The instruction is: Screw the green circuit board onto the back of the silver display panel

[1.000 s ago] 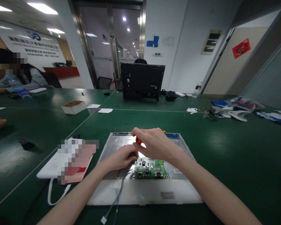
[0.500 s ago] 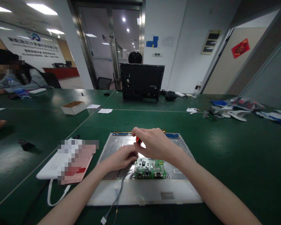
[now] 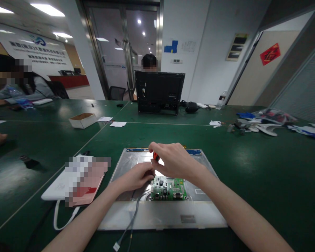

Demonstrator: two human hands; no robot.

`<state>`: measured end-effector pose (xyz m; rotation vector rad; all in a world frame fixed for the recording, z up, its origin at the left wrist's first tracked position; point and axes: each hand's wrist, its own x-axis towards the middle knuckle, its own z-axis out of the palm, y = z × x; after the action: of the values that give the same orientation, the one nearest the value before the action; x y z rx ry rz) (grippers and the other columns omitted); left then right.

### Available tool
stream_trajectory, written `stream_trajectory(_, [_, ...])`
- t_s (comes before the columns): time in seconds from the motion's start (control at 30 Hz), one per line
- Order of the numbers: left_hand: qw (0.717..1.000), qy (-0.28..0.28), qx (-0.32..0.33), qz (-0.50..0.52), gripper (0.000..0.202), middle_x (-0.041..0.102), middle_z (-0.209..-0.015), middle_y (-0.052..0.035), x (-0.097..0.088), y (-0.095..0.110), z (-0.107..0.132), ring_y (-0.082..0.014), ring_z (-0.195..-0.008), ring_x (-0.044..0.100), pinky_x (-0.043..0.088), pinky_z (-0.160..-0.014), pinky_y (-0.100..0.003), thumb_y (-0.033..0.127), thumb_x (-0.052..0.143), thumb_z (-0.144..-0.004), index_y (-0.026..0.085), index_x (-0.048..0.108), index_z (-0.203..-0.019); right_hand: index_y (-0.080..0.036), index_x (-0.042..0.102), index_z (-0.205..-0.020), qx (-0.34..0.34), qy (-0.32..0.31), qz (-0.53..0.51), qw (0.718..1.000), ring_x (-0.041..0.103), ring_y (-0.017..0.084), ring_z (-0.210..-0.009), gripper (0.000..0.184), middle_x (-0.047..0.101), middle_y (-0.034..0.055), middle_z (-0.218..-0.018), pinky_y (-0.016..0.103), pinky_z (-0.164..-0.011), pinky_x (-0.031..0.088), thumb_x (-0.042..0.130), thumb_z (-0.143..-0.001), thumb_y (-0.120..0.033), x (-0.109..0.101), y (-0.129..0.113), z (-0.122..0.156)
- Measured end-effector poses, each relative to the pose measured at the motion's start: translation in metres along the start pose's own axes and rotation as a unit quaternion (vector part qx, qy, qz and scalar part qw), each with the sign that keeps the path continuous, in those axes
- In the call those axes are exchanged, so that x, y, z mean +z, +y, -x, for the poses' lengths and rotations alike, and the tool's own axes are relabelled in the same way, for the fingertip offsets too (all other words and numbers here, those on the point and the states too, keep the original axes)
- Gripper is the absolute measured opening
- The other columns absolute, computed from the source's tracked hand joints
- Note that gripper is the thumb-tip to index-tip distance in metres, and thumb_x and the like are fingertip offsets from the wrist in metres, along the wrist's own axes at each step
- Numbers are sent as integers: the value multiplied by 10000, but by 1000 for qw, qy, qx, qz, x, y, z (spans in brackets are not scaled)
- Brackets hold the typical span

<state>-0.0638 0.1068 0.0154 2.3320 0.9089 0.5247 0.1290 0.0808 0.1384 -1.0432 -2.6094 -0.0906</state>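
Green and thick with components, a circuit board lies on a silvery panel, flat on the desk before the person. At the board's 12 o'clock, the right hand grips an orange-and-black handle. The left hand has its fingers curled at the board's 10 o'clock corner, just beside the handle; with their tips partly hidden, I cannot tell whether they pinch anything. A dark cable runs from near the board's 9 o'clock side over the panel's near edge, ending in a white connector towards 8 o'clock. Farther off, at 12 o'clock, stands a black monitor.
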Motion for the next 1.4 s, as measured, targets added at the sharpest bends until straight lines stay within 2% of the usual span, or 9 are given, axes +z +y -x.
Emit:
stream_trajectory(0.27, [1000, 2, -14, -9, 102, 650, -887, -51, 1, -1, 0, -193, -801, 579, 467, -729, -312, 223, 535, -872, 174, 606, -927, -190, 513, -1013, 10, -5, 9, 1000, 536, 124, -615, 174, 683, 35, -824, 276, -518, 173, 467, -898, -312, 2, 1, -1])
stream_trajectory(0.43, [1000, 4, -7, 2, 109, 652, -895, -51, 0, 1, 0, -193, -799, 585, 467, -725, -313, 230, 534, -879, 175, 607, -938, -179, 500, -1029, -3, -15, -10, 1000, 533, 122, -629, 176, 674, 46, -859, 274, -518, 188, 448, -876, -250, -1, 0, 0])
stream_trajectory(0.63, [1000, 7, 5, 5, 94, 649, -889, -53, -1, 1, 0, -193, -794, 585, 462, -718, -310, 232, 535, -878, 172, 599, -911, -169, 482, -1090, -10, -23, -32, 999, 547, 127, -657, 260, 673, 53, -897, 269, -523, 201, 452, -836, -213, -1, 1, 1])
stream_trajectory(1.13, [1000, 3, 9, 3, 96, 646, -949, -57, -1, 2, 0, -201, -842, 584, 464, -755, -323, 198, 525, -879, 176, 589, -946, -172, 483, -1063, -8, -14, -19, 1000, 540, 124, -642, 227, 675, 48, -888, 270, -518, 180, 436, -848, -224, 2, 2, 0])
stream_trajectory(1.4, [1000, 0, 5, 7, 102, 648, -909, -46, 0, 0, -1, -189, -814, 584, 465, -745, -309, 186, 516, -878, 178, 604, -930, -183, 493, -1051, -4, -8, 0, 1000, 547, 124, -623, 196, 689, 37, -868, 277, -510, 171, 433, -877, -248, 5, 3, -1])
